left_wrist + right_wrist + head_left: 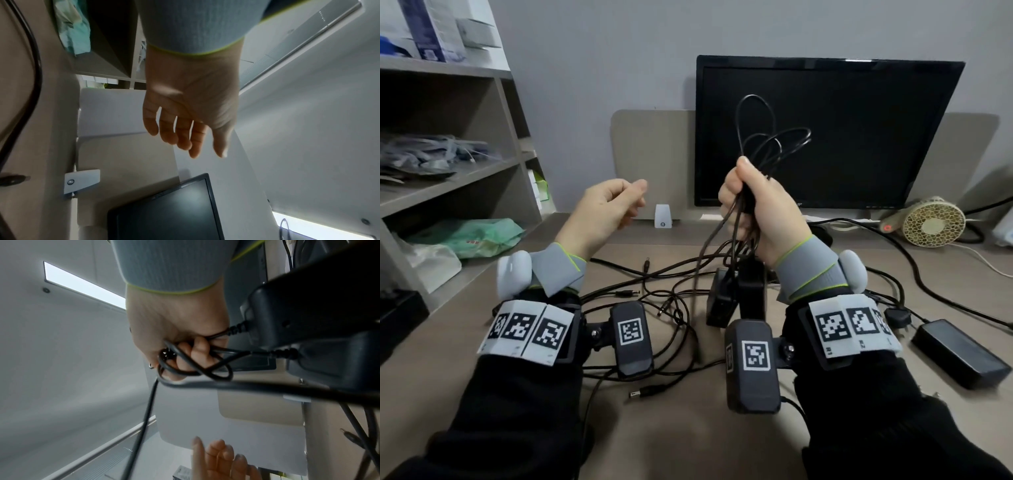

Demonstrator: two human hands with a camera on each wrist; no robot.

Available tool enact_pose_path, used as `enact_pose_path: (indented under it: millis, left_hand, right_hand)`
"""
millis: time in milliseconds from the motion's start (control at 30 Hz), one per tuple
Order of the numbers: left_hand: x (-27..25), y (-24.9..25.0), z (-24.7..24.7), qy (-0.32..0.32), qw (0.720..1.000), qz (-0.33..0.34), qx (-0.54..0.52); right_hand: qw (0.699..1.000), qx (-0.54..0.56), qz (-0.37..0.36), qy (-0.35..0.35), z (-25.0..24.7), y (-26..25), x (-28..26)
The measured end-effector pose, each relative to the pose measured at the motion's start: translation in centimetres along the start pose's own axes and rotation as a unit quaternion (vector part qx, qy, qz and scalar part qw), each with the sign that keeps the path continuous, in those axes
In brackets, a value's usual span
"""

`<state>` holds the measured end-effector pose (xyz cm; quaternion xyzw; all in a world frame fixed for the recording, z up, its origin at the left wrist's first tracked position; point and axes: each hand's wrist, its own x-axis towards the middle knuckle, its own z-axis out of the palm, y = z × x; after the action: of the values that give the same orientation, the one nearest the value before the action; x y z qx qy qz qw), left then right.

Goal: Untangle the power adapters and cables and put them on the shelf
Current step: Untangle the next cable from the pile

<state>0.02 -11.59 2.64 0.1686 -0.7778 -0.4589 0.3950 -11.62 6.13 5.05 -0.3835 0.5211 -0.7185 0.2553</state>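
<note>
Head view: both hands are raised above the desk (842, 404), in front of a dark monitor (859, 137).
Right hand (760, 209): fingers curled into a fist round a bundle of black cables (767, 144); thumb on top, pressed against the bundle.
Cable loops: stand up above the right thumb, in front of the monitor screen.
Cable strands: hang down from below the right fingers to the tangle (671, 301) lying on the desk.
Power adapters (736, 294): two black blocks hang below the right wrist by their leads; the right wrist view shows both leads (236, 331) running into the closed fingers (201, 350).
Contact with desk: cannot tell whether the two hanging blocks touch it.
Left hand (602, 212): holds nothing; fingers loosely bent, thumb near the fingertips, well apart from the cable bundle.
Left fingers (170, 126): in the left wrist view they lie side by side with narrow gaps, relaxed.
Third adapter (959, 353): flat on the desk, to the right of the right wrist, away from the fingers.
Loose barrel plugs (647, 391): on the desk below both wrists.
Shelf (448, 181): left of the left hand, beyond its fingers; bags and boxes lie on it.
Small fan (931, 222): on the desk, far right of the right fingers.
</note>
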Motion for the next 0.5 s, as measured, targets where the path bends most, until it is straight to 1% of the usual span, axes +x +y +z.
enact_pose_path:
  millis: [100, 167, 267, 333, 400, 500]
  left_hand:
    - [-1.1, 2.3, 2.0, -0.085, 0.996, 0.012, -0.009]
    - [-1.7, 3.2, 3.9, -0.158, 0.987, 0.026, 0.019]
    - [-2.3, 3.3, 6.4, -0.229, 0.970, 0.029, 0.076]
    - [-2.6, 3.1, 7.1, -0.259, 0.963, 0.024, 0.071]
    - [-2.7, 3.3, 7.0, -0.265, 0.961, 0.028, 0.073]
    - [-2.6, 3.7, 5.9, -0.252, 0.967, 0.009, 0.045]
  right_hand:
    - [0.997, -0.026, -0.037, 0.067, -0.6, 0.3, 0.4]
    - [0.991, -0.057, -0.057, 0.109, -0.9, 0.6, 0.8]
    - [0.987, -0.067, -0.061, 0.131, -1.1, 1.1, 1.2]
    - [0.988, -0.053, -0.066, 0.127, -1.2, 1.1, 1.2]
    - [0.989, -0.015, -0.067, 0.128, -1.2, 0.8, 1.0]
    - [0.984, 0.116, -0.052, 0.125, -1.3, 0.4, 0.8]
